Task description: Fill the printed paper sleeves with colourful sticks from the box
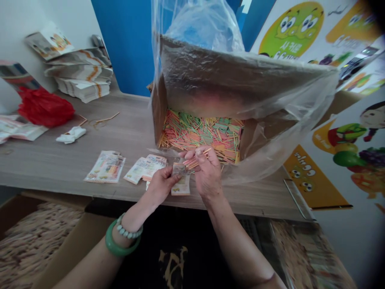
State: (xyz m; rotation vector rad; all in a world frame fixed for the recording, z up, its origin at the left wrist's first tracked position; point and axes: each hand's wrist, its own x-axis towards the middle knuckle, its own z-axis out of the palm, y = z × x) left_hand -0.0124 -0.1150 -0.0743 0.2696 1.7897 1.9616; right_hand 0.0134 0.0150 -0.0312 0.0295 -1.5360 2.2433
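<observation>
My left hand [164,182] pinches a small printed plastic packet [181,187] near the table's front edge. Right beside it, my right hand [207,170] is closed around several thin coloured sticks [195,161], their ends at the packet's top. Whether any stick is inside the packet I cannot tell. Behind my hands a plastic-lined cardboard box [198,72] lies open towards me, with a heap of pink, green and yellow sticks [201,134] in it. To the left lie more printed packets [147,168] and a small pile of packets with coloured contents [106,166].
Clear plastic liner [270,160] spills over the box's right side onto the table [126,132]. At the left are a red plastic bag [45,106], a crumpled tissue [71,135] and stacked bundles of printed packaging [82,78]. Below the table stands a carton [64,249].
</observation>
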